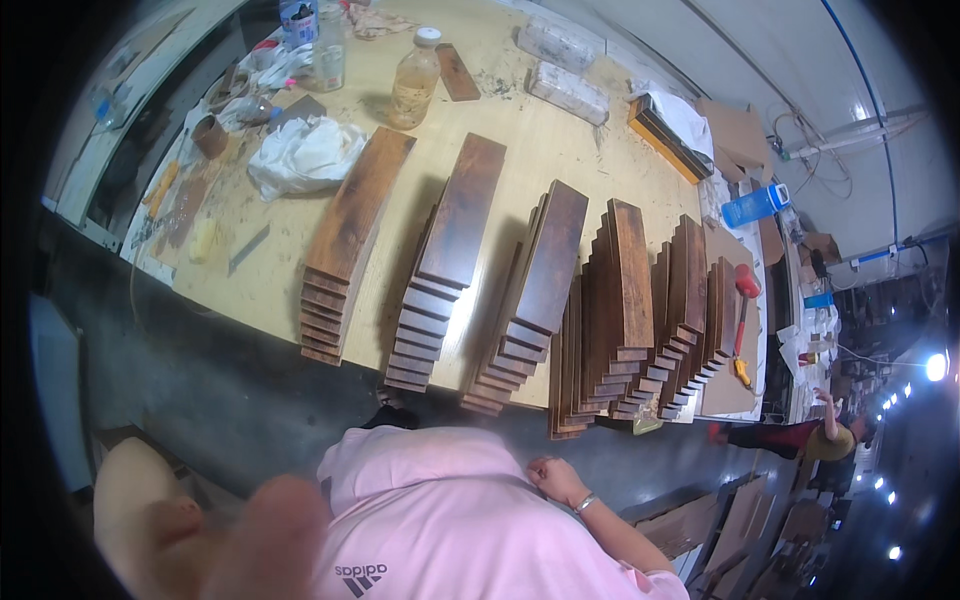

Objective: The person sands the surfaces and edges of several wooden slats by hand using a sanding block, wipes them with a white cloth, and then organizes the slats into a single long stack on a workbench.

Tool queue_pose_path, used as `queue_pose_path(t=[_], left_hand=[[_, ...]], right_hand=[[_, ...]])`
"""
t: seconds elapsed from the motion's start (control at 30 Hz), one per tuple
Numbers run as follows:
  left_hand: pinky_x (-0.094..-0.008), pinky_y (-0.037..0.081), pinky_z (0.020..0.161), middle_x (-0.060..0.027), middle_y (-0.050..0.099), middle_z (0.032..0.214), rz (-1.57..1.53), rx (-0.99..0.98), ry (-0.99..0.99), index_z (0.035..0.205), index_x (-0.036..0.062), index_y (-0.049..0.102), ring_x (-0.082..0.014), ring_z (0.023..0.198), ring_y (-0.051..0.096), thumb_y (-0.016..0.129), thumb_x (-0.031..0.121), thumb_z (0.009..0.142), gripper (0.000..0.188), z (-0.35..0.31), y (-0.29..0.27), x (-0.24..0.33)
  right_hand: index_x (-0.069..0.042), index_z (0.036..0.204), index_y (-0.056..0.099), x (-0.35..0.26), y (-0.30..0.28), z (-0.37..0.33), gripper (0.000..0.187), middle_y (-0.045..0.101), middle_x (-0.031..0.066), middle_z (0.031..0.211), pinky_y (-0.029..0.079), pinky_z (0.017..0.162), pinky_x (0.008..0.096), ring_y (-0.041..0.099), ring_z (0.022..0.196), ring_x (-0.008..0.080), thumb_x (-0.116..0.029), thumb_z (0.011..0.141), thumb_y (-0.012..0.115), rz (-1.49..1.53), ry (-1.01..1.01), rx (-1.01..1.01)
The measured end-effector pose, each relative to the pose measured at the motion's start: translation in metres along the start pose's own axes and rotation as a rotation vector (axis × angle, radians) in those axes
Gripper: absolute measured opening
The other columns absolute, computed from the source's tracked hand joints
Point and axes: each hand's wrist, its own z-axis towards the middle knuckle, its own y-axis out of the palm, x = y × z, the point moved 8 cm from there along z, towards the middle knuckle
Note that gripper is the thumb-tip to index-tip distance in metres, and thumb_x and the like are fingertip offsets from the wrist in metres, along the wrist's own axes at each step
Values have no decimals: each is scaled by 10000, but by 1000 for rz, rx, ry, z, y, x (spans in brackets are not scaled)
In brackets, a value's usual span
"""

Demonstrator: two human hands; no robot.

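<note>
At the lower left my left hand (285,530) is raised close to the camera, large and blurred, so its fingers and anything in them cannot be made out. My right hand (558,481), with a metal band at the wrist, is at the side of my pink shirt. Its fingers are curled in, and what they hold, if anything, is hidden. Neither hand touches the table. Nearest in front stand stepped stacks of glossy brown wooden planks: a left stack (357,210), a second stack (462,215), a third stack (550,265) and a taller stack (630,280).
More planks (690,275) stand farther right, near a red-headed mallet (742,305). A capped jar (415,80), a white cloth bundle (305,153) and wrapped blocks (568,92) lie at the back. A blue bottle (755,205) is at the right edge. Another person (830,440) stands beyond.
</note>
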Motion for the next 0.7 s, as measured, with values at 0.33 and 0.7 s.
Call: queue_pose_path(t=[0.33,0.7], left_hand=[[-477,450,1102,-223,634,1381,56,454,-409,1446,20,567,-375,1229,610,719,233,921,587,113,46,-309],[-468,491,1042,-170,567,1484,292,392,-739,1572,141,437,-418,1325,554,658,-4,820,797,176,139,-418]], right_hand=[[-29,989,753,-4,5,-31,275,728,233,964,552,834,502,689,904,446,-251,924,605,107,98,71],[-34,1044,759,-78,-67,-53,248,738,188,1056,558,858,433,704,948,393,-232,933,661,245,77,234]])
